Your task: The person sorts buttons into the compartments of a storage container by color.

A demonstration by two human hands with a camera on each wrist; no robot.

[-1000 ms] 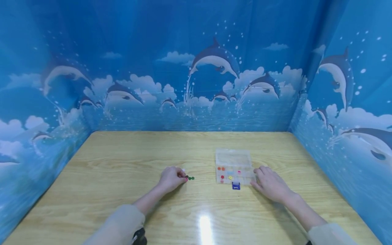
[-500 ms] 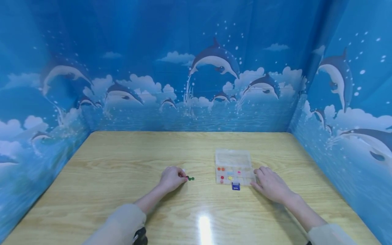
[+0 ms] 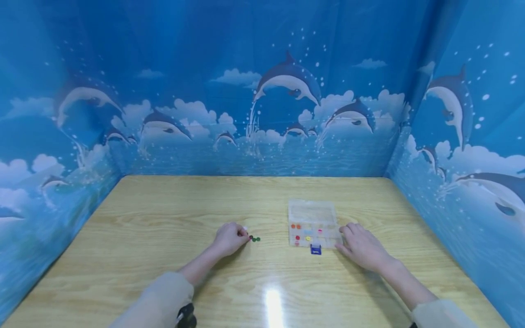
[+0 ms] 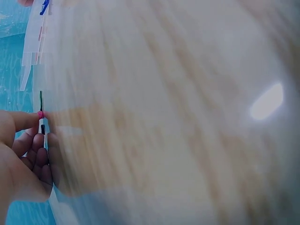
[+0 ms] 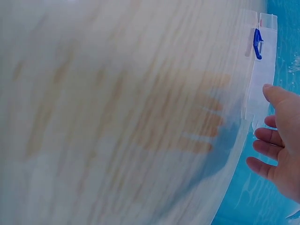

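Observation:
My left hand [image 3: 230, 239] is low over the table, thumb and forefinger pinching a small pink button [image 4: 40, 114]. Just right of those fingertips lie green buttons [image 3: 256, 239] and a dark one [image 3: 251, 237]; a white piece [image 3: 245, 228] shows behind them. A clear plastic box [image 3: 324, 243] stands to the right, lid [image 3: 311, 210] laid back and blue latch [image 3: 316, 249] at the front. Inside are orange [image 3: 295, 226], red [image 3: 297, 238], yellow [image 3: 308, 238] and pink buttons in separate compartments. My right hand [image 3: 361, 246] rests at the box's right side, fingers relaxed, thumb by the front corner.
The wooden table [image 3: 164, 200] reaches back to a blue curtain [image 3: 197, 91] printed with dolphins, which also stands along both sides. A bright light reflection [image 3: 274, 307] lies on the tabletop near the front.
The left hand has shifted very slightly left, with its fingertips still by the buttons. The right hand and the box are almost unchanged.

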